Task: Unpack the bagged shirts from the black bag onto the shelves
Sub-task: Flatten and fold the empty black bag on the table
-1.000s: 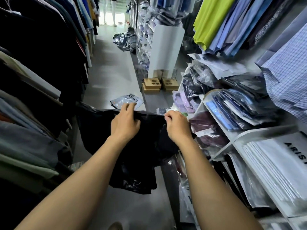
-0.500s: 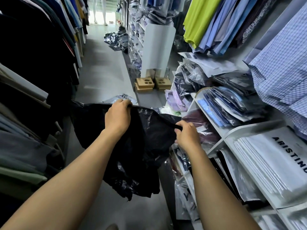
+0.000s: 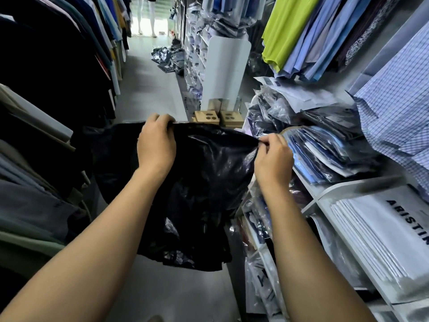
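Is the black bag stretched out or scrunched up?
Stretched out: left hand and right hand pull the black bag taut along its top edge.

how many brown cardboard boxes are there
2. The left brown cardboard box and the right brown cardboard box sit side by side below the white panel, just beyond the black plastic bag, which may hide others.

Blk bag (image 3: pixel 209 182) in hands (L (image 3: pixel 155 145), R (image 3: pixel 274 161))
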